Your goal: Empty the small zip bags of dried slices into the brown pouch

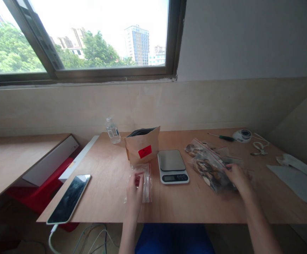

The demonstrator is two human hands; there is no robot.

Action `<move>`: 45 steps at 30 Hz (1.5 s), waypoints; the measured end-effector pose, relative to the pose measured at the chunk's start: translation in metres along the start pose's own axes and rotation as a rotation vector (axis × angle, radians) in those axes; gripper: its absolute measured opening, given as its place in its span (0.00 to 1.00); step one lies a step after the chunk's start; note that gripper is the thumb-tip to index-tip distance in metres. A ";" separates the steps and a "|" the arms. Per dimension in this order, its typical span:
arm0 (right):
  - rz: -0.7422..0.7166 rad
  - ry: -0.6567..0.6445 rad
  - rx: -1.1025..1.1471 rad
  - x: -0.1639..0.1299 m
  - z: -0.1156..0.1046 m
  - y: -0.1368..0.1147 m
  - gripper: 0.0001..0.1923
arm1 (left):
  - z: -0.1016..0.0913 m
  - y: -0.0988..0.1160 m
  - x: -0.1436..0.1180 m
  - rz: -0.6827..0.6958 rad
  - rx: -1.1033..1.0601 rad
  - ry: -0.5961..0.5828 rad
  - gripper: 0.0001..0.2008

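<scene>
My wooden table (195, 208), phone (69, 198) near left, scale (173, 166) centre, paper pouch (142, 146) behind, bottle (112, 131) far left, perhaps a screwdriver (221, 137) far right.

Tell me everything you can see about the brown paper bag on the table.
The brown paper bag looks like kraft paper and stands upright with its top open, showing a dark lining inside. A red label with small dark print sits on its front, slightly tilted. It stands towards the back of the wooden table, between a small water bottle and a digital scale. A clear zip bag under the left hand lies right at its foot. Neither hand touches the paper bag.
</scene>
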State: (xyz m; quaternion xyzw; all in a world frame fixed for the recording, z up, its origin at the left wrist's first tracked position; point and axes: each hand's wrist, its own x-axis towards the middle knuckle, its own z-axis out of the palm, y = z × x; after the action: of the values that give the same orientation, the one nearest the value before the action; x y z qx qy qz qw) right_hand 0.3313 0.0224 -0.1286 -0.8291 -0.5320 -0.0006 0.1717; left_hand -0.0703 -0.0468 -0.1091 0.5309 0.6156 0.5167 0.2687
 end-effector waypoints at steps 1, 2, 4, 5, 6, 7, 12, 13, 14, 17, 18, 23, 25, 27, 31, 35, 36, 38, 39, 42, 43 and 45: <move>0.001 -0.049 0.041 0.000 -0.005 -0.001 0.11 | 0.004 0.002 -0.003 0.003 -0.035 -0.026 0.12; -0.001 -0.087 0.076 -0.001 -0.012 -0.003 0.09 | 0.007 0.005 -0.006 0.010 -0.064 -0.049 0.12; -0.029 -0.090 0.141 -0.011 -0.031 -0.017 0.07 | 0.013 0.009 -0.010 0.023 -0.110 -0.093 0.12; -0.055 -0.057 0.175 -0.020 -0.043 -0.028 0.07 | 0.015 0.012 -0.011 0.027 -0.131 -0.112 0.11; -0.069 -0.014 0.204 -0.031 -0.055 -0.042 0.08 | 0.017 0.016 -0.012 0.032 -0.154 -0.128 0.11; -0.110 -0.006 0.263 -0.044 -0.067 -0.057 0.08 | 0.018 0.020 -0.013 0.038 -0.181 -0.144 0.10; -0.293 -0.116 0.662 -0.112 -0.100 -0.145 0.10 | 0.024 0.051 -0.019 0.056 -0.372 -0.251 0.09; -0.312 -0.150 0.735 -0.123 -0.099 -0.159 0.10 | 0.025 0.058 -0.021 0.049 -0.409 -0.274 0.09; -0.326 -0.177 0.811 -0.133 -0.097 -0.171 0.10 | 0.026 0.064 -0.024 0.033 -0.446 -0.297 0.09; -0.315 -0.273 1.018 -0.152 -0.083 -0.195 0.10 | 0.027 0.075 -0.030 -0.055 -0.512 -0.302 0.11; -0.300 -0.314 1.089 -0.157 -0.079 -0.200 0.10 | 0.027 0.076 -0.032 -0.084 -0.509 -0.278 0.12; -0.286 -0.512 1.308 -0.167 -0.066 -0.215 0.12 | 0.031 0.073 -0.036 -0.198 -0.494 -0.153 0.19; -0.298 -0.548 1.333 -0.168 -0.066 -0.216 0.12 | 0.032 0.069 -0.036 -0.254 -0.487 -0.102 0.20; -0.310 -0.576 1.364 -0.168 -0.067 -0.214 0.13 | 0.033 0.066 -0.037 -0.308 -0.458 -0.055 0.20; -0.338 -0.613 1.390 -0.166 -0.070 -0.210 0.14 | 0.032 0.066 -0.038 -0.297 -0.460 -0.079 0.21; -0.368 -0.591 1.346 -0.165 -0.073 -0.207 0.12 | 0.030 0.071 -0.039 -0.195 -0.440 -0.129 0.19; -0.370 -0.590 1.344 -0.166 -0.073 -0.206 0.11 | 0.030 0.072 -0.039 -0.193 -0.422 -0.114 0.18; -0.370 -0.590 1.349 -0.166 -0.073 -0.204 0.11 | 0.031 0.071 -0.039 -0.186 -0.402 -0.102 0.17; -0.368 -0.588 1.353 -0.166 -0.072 -0.203 0.11 | 0.032 0.070 -0.038 -0.172 -0.403 -0.110 0.17; -0.344 -0.568 1.355 -0.166 -0.070 -0.200 0.11 | 0.036 0.066 -0.037 -0.109 -0.421 -0.161 0.16; -0.333 -0.564 1.351 -0.165 -0.069 -0.199 0.11 | 0.037 0.065 -0.037 -0.095 -0.424 -0.175 0.16; -0.318 -0.558 1.339 -0.164 -0.068 -0.197 0.12 | 0.039 0.064 -0.036 -0.083 -0.415 -0.191 0.15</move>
State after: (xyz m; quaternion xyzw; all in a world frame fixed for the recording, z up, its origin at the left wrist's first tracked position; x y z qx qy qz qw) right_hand 0.0987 -0.0674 -0.0391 -0.4293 -0.5562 0.5096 0.4967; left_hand -0.0011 -0.0729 -0.0702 0.4850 0.4893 0.5679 0.4504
